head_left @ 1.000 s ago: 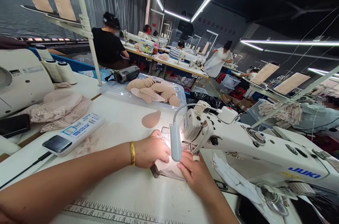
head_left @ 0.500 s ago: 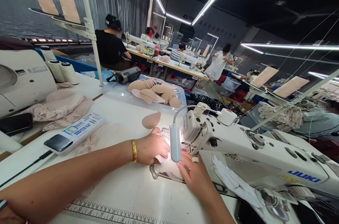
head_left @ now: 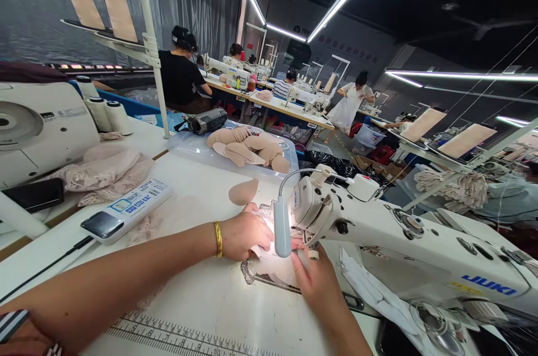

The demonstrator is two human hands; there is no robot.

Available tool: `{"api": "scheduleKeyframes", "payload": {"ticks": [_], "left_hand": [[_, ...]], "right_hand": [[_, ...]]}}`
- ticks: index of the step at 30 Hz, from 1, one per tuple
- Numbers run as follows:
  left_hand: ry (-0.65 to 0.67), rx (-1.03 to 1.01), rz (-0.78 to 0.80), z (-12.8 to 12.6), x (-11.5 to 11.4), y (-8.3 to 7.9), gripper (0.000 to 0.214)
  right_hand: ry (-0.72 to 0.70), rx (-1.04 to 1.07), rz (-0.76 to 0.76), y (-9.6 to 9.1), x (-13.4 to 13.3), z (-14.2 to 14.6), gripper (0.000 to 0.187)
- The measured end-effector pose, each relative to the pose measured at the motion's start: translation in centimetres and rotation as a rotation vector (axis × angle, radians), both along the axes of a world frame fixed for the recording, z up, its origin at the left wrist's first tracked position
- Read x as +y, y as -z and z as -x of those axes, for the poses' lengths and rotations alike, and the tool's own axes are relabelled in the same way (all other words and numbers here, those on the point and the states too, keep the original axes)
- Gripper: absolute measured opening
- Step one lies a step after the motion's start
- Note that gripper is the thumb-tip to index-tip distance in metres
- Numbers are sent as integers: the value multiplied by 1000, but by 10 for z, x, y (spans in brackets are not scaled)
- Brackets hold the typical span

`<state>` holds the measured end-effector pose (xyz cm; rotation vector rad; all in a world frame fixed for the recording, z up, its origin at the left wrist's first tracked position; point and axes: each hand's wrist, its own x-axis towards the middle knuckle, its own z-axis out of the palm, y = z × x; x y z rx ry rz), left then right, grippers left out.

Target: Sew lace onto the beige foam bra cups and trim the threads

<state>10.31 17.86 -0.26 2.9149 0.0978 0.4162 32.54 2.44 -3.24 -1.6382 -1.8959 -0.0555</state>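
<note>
My left hand (head_left: 247, 234), with a gold bracelet on the wrist, has its fingers curled on a pale piece of lace-trimmed fabric (head_left: 261, 253) left of the needle area. My right hand (head_left: 320, 280) rests on the other side, its thumb spread from the fingers, which reach under the head of the white sewing machine (head_left: 378, 249). Machine parts cover some of those fingertips. A grey gooseneck lamp (head_left: 282, 230) lights the fabric and hides part of it. Just beyond my left hand lies a single beige oval pad (head_left: 244, 192).
Behind, a clear plastic tray (head_left: 185, 148) holds several beige pads (head_left: 247, 146) and a dark handheld device (head_left: 207, 120). A white power bank (head_left: 126, 211) and lace fabric (head_left: 105, 174) lie left. White cloth (head_left: 370, 286) lies beside the machine. Co-workers sit and stand further back.
My right hand's thumb has moved away from its fingers, and the fingers reach further toward the needle area. My left hand stays on the fabric. The whole view has shifted slightly.
</note>
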Motion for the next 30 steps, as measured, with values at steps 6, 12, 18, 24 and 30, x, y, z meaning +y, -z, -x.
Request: {"api": "scheduleKeyframes", "payload": {"ticks": [6, 12, 18, 24, 30], "left_hand": [[-14, 6, -13, 1, -7, -4, 24], [-13, 14, -12, 2, -8, -5, 25], [-6, -6, 1, 4, -5, -2, 31], [-38, -20, -50, 4, -6, 4, 28], [-61, -66, -169, 5, -14, 7, 20]], "right_hand": [[-37, 44, 13, 2, -1, -1, 20], [-47, 95, 37, -2, -4, 0, 20], [-54, 120, 33, 0, -4, -1, 17], [-69, 46, 19, -5, -4, 0, 17], [-77, -28, 32, 1, -6, -1, 22]]}}
